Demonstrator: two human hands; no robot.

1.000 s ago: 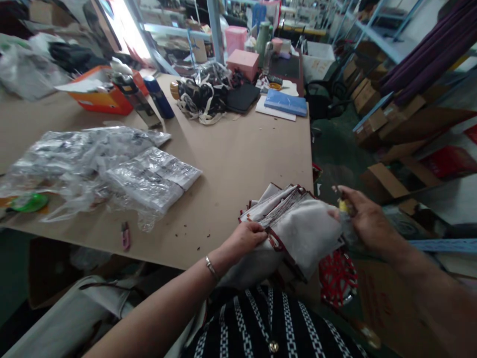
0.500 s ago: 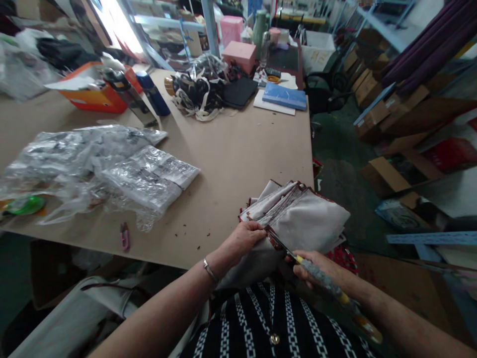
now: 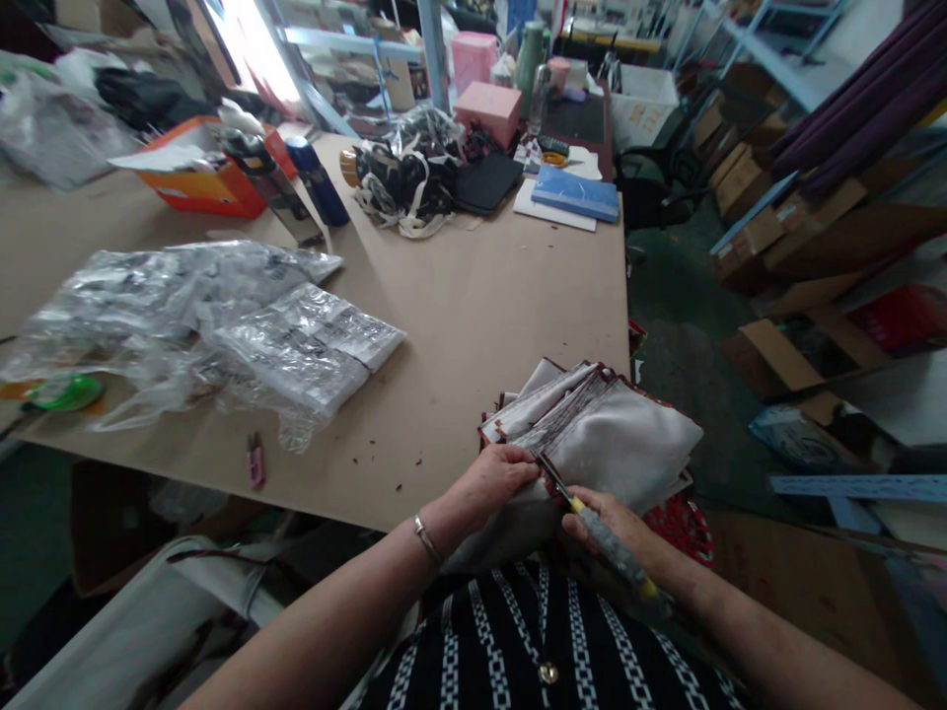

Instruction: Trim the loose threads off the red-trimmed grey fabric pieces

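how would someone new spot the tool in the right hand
At the tan table's near right corner is pale fabric. Over it, the right hand holds the tool, whose grey handle has yellow bands, unlike the pink snips.

Black top [image 3: 472,663], white chain-link stripes [image 3: 497,631] running lengthwise. 1 round gold-toned disc [image 3: 548,674] on front, button or pendant unclear; stripes both sides of disc. 1 silver-toned bracelet [image 3: 425,538] above and left of disc, circling left forearm [image 3: 340,602]. Right forearm [image 3: 769,621] bare.

Past the right edge of the table [image 3: 518,296], a black chair [image 3: 651,192] stands on green floor [image 3: 685,271]; light [image 3: 255,59] glares beyond the far edge.
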